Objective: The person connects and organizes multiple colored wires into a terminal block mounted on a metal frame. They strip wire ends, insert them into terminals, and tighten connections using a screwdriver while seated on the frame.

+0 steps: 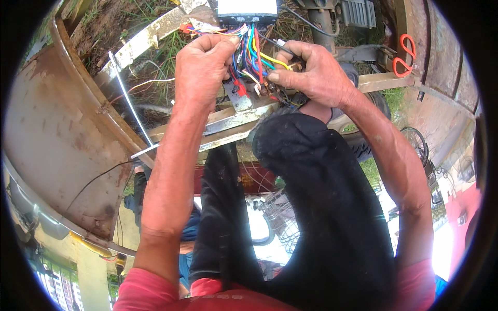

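Note:
A bundle of coloured wires (255,54) runs down from a dark box with a white, glaring top (248,18). My left hand (205,65) is closed left of the bundle, thumb and forefinger pinched on a thin wire whose end I cannot make out. On the other side, my right hand (319,75) curls around the end of a yellow wire (272,60), its thumb below and forefinger above. A black cable (275,44) reaches that forefinger. Red connectors (239,88) hang among the wires between both hands.
Rusty metal frame bars (228,124) cross below the wires. A thin white rod (129,98) slants at left, beside a rusty curved panel (67,140). Red loops (404,54) hang at right. My knee in black trousers (295,135) is close under my right hand.

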Demonstrator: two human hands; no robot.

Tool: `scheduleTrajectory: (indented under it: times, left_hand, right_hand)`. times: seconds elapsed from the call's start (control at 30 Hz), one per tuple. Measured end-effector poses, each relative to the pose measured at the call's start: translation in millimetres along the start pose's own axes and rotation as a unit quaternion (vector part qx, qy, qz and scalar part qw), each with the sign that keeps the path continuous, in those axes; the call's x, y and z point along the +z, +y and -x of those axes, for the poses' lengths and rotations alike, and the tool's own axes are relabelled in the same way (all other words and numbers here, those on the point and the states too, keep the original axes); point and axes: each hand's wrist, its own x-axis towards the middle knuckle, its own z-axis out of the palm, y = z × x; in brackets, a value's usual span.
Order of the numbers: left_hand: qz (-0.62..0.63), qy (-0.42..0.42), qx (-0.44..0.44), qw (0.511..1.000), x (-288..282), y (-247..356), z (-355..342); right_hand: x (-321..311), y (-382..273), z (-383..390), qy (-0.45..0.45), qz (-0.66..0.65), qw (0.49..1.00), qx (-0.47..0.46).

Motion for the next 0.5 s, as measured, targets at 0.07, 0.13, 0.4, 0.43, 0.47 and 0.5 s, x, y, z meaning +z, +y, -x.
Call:
scheduleTrajectory:
  times: [0.07, 0.13, 0.4, 0.43, 0.47, 0.5]
  left_hand:
    - [0.009, -0.004, -0.002, 1.0, -1.2, -0.9, -0.5]
    - [0.009, -0.003, -0.002, 1.0, 0.2, -0.7, -0.1]
    - [0.006, -0.003, -0.008, 1.0, 0.3, 0.4, 0.2]
    - [0.009, -0.005, -0.007, 1.0, 0.3, 0.8, 0.6]
    - [0.012, -0.006, -0.007, 1.0, 0.3, 0.9, 0.8]
    - [0.012, -0.009, -0.005, 1.0, 0.1, 0.8, 0.6]
  right_hand:
    - [0.8, 0.9, -0.2, 0.002, 0.003, 1.0, 0.002]
    - [1.4, 2.9, -0.1, 0.005, 0.001, 1.0, 0.009]
    - [0.9, 4.2, -0.5, 0.003, -0.003, 1.0, 0.004]
    - [0.7, 3.7, -0.2, 0.003, -0.003, 1.0, 0.004]
    - [0.6, 4.0, -0.1, 0.003, -0.003, 1.0, 0.002]
    - [0.3, 4.5, -0.3, 0.003, -0.003, 1.0, 0.0]
